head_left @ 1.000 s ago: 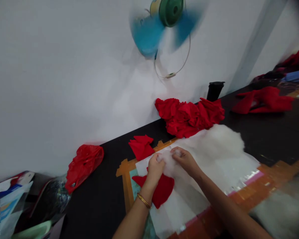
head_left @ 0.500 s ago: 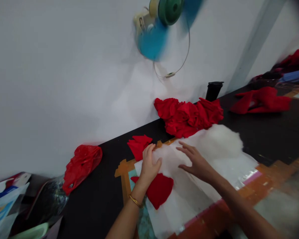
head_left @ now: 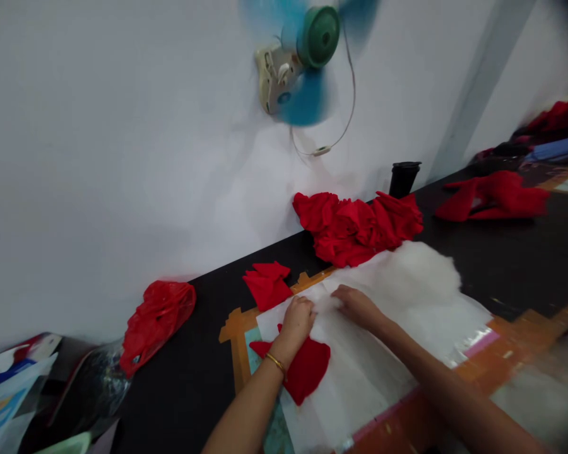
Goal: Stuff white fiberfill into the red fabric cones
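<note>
- White fluff (head_left: 326, 304), a thin wisp of it, stretches between the two hands above the pale sheet (head_left: 360, 372), near the sheet's back edge and toward its back-left corner.
- Left hand (head_left: 298, 318): fingers curled in, narrow, on the wisp's left end; the fingertips are partly hidden behind the back of the hand.
- Right hand (head_left: 357, 306): thumb and fingers pinched together on the wisp's right end, just apart from the left hand.
- Gold-coloured bracelet (head_left: 275, 361) on the left wrist, which crosses over a red cloth piece (head_left: 310, 366) lying near the sheet's left edge; whether they touch, I cannot tell.
- Larger fluff pile (head_left: 419, 271) on the sheet's right part, by its back edge.
- Orange-brown tape (head_left: 240, 356) along the sheet's left side, on the black bench (head_left: 180, 397).
- Folded red cloth (head_left: 267, 287) just beyond the sheet's back-left corner; crumpled red heap (head_left: 357, 227) along the bench's back edge, with a black container (head_left: 404, 180) upright behind its right end.
- Red plastic bag (head_left: 158, 321) at the bench's back-left corner.
- Wall fan (head_left: 324, 36) above, blades blurred.
</note>
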`<action>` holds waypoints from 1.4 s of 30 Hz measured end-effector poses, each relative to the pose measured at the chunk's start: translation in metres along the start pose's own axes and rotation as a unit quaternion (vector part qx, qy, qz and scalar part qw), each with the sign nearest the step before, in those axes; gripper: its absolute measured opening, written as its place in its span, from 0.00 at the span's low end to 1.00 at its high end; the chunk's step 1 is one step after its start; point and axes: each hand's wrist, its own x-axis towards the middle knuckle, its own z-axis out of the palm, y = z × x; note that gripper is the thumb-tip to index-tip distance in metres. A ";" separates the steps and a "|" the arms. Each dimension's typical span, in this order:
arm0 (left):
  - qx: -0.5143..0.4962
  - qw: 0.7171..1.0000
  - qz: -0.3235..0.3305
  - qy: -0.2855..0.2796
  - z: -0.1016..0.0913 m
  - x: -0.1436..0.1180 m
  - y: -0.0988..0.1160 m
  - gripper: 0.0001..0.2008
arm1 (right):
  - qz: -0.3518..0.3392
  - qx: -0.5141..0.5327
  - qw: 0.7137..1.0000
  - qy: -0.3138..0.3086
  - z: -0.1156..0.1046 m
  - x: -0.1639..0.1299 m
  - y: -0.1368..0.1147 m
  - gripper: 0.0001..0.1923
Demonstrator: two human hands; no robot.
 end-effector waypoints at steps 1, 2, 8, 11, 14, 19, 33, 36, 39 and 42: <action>0.005 1.000 -0.004 -0.003 -0.001 0.000 -0.001 0.09 | 0.020 -0.016 1.000 0.010 -0.008 -0.002 0.007 0.19; 0.007 1.000 -0.006 -0.004 -0.001 0.000 -0.002 0.10 | 0.041 -0.034 0.998 0.023 -0.016 -0.004 0.014 0.20; -0.011 0.999 0.031 0.003 -0.026 -0.015 0.003 0.18 | 0.051 -0.132 0.988 0.060 -0.051 -0.023 0.024 0.35; -0.027 0.995 0.050 0.079 -0.061 -0.033 -0.001 0.25 | -0.020 -0.166 0.979 0.116 -0.061 -0.034 0.000 0.36; -0.030 0.983 -0.039 0.176 -0.088 -0.055 -0.016 0.14 | -0.095 -0.084 0.979 0.160 -0.058 -0.032 -0.025 0.28; -0.052 0.977 -0.169 0.120 -0.074 -0.076 -0.036 0.08 | -0.130 0.020 0.988 0.079 -0.009 0.003 -0.051 0.39; -0.098 0.981 -0.111 0.123 -0.056 -0.095 -0.001 0.08 | -0.072 0.098 0.992 0.039 0.025 0.012 -0.056 0.14; -0.059 0.988 -0.117 0.083 -0.045 -0.127 0.027 0.09 | -0.001 0.121 0.986 0.110 0.005 0.000 -0.043 0.14; 0.016 0.989 -0.143 0.040 -0.027 -0.145 0.046 0.14 | 0.073 0.222 0.963 0.134 -0.010 -0.018 -0.055 0.15; 0.040 0.986 -0.160 0.034 -0.019 -0.149 0.041 0.10 | 0.147 0.390 0.904 0.094 -0.020 -0.037 -0.080 0.17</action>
